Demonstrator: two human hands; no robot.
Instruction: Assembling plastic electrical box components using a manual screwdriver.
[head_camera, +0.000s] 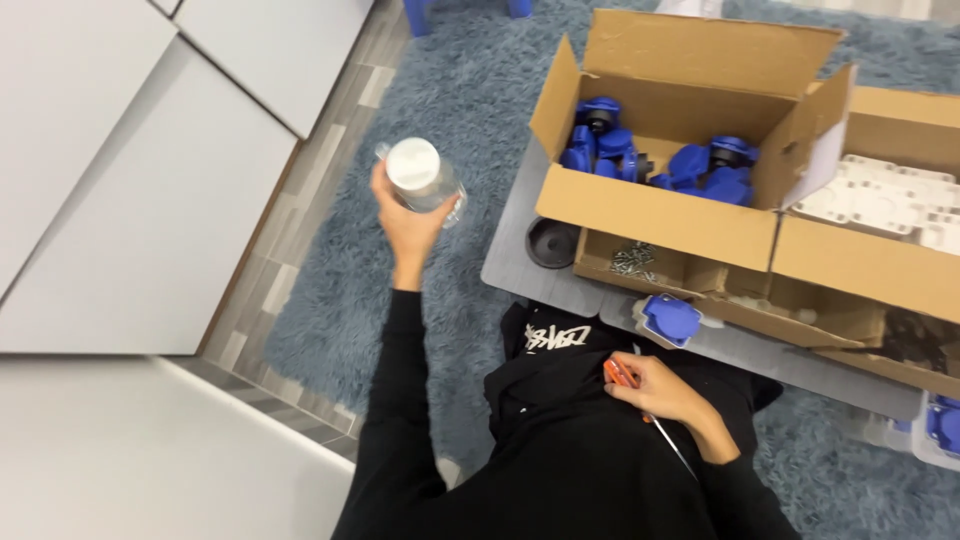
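Blue shag rug over grey plank floor, white cabinet panels at left; grey board carries open cardboard box of blue plastic parts. Left hand wrapped round clear bottle with white cap, held up over rug; looks light, rigid, smooth, likely slippery, grip mid-body. Right hand closed on orange-handled screwdriver at lap

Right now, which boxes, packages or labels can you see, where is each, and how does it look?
Open brown cardboard box: middle, on grey board, holds blue plastic parts.
Second brown cardboard box: right, holds white plastic parts.
Clear bottle, white cap: left hand.
White print: on black clothing.
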